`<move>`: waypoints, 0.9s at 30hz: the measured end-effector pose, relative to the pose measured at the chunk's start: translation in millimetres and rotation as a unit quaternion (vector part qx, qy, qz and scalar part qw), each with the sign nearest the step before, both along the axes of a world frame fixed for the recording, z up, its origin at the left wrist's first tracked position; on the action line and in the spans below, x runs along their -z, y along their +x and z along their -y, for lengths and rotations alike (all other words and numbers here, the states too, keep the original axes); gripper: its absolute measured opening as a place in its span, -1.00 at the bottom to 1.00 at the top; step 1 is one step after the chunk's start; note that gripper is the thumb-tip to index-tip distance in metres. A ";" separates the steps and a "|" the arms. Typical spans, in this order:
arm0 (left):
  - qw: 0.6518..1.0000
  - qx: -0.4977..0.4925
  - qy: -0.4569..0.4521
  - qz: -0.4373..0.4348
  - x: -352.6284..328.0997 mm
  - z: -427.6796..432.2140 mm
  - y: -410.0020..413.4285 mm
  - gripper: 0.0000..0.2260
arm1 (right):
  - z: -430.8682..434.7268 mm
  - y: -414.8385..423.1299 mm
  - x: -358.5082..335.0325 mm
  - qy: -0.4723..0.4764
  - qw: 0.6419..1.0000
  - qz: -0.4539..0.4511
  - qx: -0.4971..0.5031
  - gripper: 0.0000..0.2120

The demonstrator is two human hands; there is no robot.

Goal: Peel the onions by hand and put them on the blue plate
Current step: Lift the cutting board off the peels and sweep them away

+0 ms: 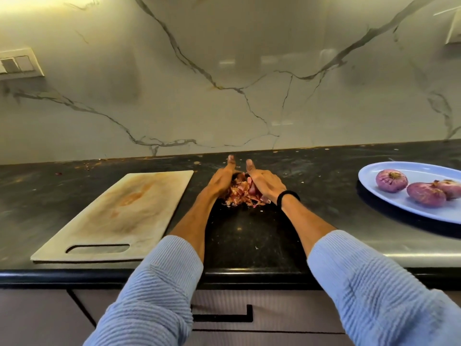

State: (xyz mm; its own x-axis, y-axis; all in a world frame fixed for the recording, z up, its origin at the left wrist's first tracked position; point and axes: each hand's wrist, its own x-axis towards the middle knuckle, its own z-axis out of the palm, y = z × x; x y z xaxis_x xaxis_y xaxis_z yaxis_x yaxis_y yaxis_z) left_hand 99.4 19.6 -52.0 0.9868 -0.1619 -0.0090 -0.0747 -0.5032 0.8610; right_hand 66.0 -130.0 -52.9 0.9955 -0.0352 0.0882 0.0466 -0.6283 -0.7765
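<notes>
1. Pale blue ribbed sleeves (154, 295) lowest in view, pushed back from both forearms, which reach forward over the counter edge.
2. Left hand (220, 181) set on edge against the left side of a heap of onion skins (239, 193), thumb straight and pointing away.
3. Right hand (265, 182) pressed against the heap's right side, palm facing the left hand, thumb likewise straight; black wristband (288, 197) around that wrist.
4. Fingers of both hands hidden behind the backs of the hands and the skins, so impossible to tell whether curled round anything or merely pushing.
5. Heap of dry reddish skins wedged between the two palms, spilling toward the camera onto the black countertop (249, 233); something pink and smooth among them, too small to say whether onion.
6. Off to the right, well apart from the hands: blue plate (374, 171), oval, lying on the counter and cut by the frame edge.
7. On that plate, three peeled purple onions (391, 181), one nearer the left rim, the other two touching each other further right.
8. Off to the left, just beside the left forearm: pale stained cutting board (119, 211), bare, handle slot toward the camera.
9. Behind everything, veined marble backsplash (224, 71) with a switch plate (17, 63) at far left.
</notes>
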 end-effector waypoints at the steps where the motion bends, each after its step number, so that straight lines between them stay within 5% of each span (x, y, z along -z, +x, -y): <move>1: 1.000 -0.002 -0.022 0.001 1.5 2.8 -3.3 -0.13 | 0.1 -1.4 0.6 0.010 1.000 -0.007 0.005 -0.25; 9: 0.989 -0.063 -0.134 0.009 4.0 11.5 -37.0 -0.22 | -3.6 -24.3 4.2 0.092 0.993 0.056 0.042 -0.57; 14: 0.977 -0.119 -0.172 0.044 11.0 7.4 -36.9 -0.17 | 7.6 -26.9 7.0 0.051 0.985 0.093 0.138 -0.38; 20: 0.970 -0.118 -0.211 0.006 7.1 15.8 -42.9 -0.12 | -7.7 -36.9 -2.6 0.085 0.995 0.035 0.023 -0.39; 27: 0.971 -0.120 -0.200 -0.046 1.6 21.0 -39.3 -0.03 | -31.1 -42.2 -8.8 0.042 0.999 -0.015 0.010 -0.40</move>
State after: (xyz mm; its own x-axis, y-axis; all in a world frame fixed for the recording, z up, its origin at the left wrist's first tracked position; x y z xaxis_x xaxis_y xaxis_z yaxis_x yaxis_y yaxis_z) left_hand 60.1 -1.4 -53.6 0.9945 0.0631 -0.0834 0.0906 -0.1206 0.9886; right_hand 23.9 -98.9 -44.1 0.9966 -0.0620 0.0551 0.0108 -0.5619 -0.8271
